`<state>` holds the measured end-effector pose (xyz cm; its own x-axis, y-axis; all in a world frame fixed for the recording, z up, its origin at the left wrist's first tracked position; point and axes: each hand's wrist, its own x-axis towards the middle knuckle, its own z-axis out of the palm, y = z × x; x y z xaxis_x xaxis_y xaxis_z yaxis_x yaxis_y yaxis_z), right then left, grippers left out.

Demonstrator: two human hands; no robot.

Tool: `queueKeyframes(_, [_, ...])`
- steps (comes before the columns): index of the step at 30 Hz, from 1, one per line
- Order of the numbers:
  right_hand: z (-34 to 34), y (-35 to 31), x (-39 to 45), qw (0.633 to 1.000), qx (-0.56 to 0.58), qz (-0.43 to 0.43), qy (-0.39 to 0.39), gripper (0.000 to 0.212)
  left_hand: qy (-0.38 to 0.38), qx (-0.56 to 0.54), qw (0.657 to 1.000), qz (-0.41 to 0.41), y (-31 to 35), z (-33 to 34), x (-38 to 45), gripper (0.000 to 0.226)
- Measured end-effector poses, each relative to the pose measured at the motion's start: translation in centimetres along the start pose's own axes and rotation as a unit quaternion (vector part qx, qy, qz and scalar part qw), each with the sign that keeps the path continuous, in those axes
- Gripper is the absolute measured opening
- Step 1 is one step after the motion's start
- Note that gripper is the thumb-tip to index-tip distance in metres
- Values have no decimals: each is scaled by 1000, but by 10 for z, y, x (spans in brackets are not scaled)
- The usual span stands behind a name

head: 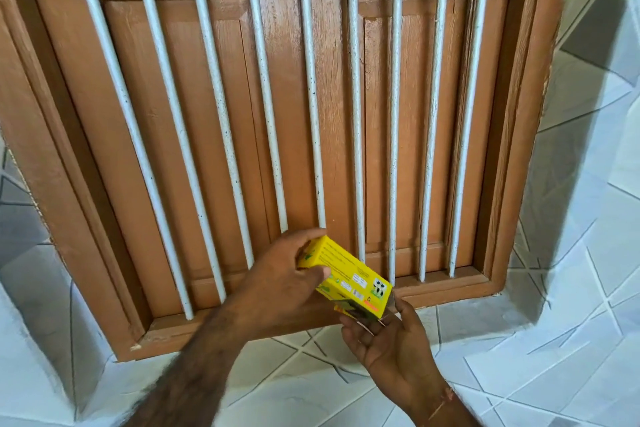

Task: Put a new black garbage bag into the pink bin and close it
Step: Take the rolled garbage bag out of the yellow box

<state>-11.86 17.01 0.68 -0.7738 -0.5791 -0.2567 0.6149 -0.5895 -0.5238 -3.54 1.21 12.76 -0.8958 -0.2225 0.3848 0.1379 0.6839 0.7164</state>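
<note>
A yellow cardboard box with small printed labels is held in front of a window, tilted with its right end lower. My left hand grips the box's upper left end, thumb across its front face. My right hand is at the box's lower right end, fingers on the opened end flap. No black garbage bag and no pink bin are in view.
A brown wooden window frame with shut wooden shutters and several white vertical bars fills the view. White tiled wall with grey lines surrounds it, and a tiled sill runs below.
</note>
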Motion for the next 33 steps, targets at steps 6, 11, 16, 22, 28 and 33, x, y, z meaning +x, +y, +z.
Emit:
queueKeyframes(6, [5,-3,-4,985,-156,-78,11,24,50,-96,993,-41,-21,-16,-3,49])
queueKeyframes(11, [7,5,2,944,-294,-146,-3,23,30,-60,997,-36,-19,-21,-4,49])
queueKeyframes(16, [8,7,3,990,-111,-32,-80,51,-7,-36,999,-32,-2,-27,-5,50])
queueKeyframes(22, [-4,-14,0,990,-121,-58,32,34,93,-119,983,-99,-30,-40,-24,45])
queueKeyframes(28, [-25,-55,-9,972,-177,-133,81,20,177,-269,892,-318,-137,-2,-76,34])
queueKeyframes(33, [-19,-55,-13,983,-139,-119,32,27,192,-173,917,-306,-154,27,-81,26])
